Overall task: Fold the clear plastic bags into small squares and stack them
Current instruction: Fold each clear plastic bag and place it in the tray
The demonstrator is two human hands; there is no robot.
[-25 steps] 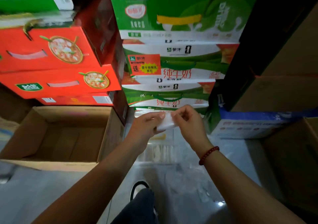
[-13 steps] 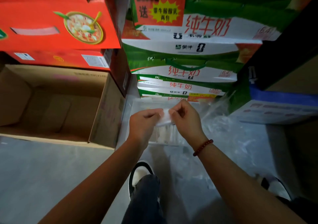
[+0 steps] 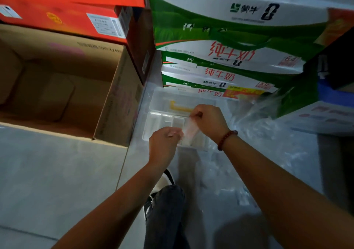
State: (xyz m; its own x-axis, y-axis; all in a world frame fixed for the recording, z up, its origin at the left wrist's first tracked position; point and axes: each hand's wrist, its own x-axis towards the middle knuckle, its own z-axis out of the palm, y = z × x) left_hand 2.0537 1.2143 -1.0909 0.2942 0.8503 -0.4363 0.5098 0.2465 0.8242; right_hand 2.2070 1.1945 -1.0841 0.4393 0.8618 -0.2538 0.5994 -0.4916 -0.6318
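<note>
A small folded clear plastic bag (image 3: 188, 129) is stretched between my two hands. My left hand (image 3: 164, 143) pinches its lower left end. My right hand (image 3: 208, 121), with a red bead bracelet on its wrist, pinches the upper right end. Both hands hover just above a clear plastic tray (image 3: 153, 122) with compartments that sits on the floor. More loose clear plastic bags (image 3: 258, 126) lie crumpled on the floor to the right.
An open brown cardboard box (image 3: 115, 103) stands at the left. Red cartons (image 3: 67, 15) and green-and-white milk cartons (image 3: 229, 38) are stacked behind. A clear lidded box with a yellow handle (image 3: 180, 107) lies behind the tray. My leg and shoe (image 3: 166, 201) are below.
The camera has tilted down and the hands have lowered toward the tray. The hands have drawn apart, stretching the folded bag diagonally between them.
</note>
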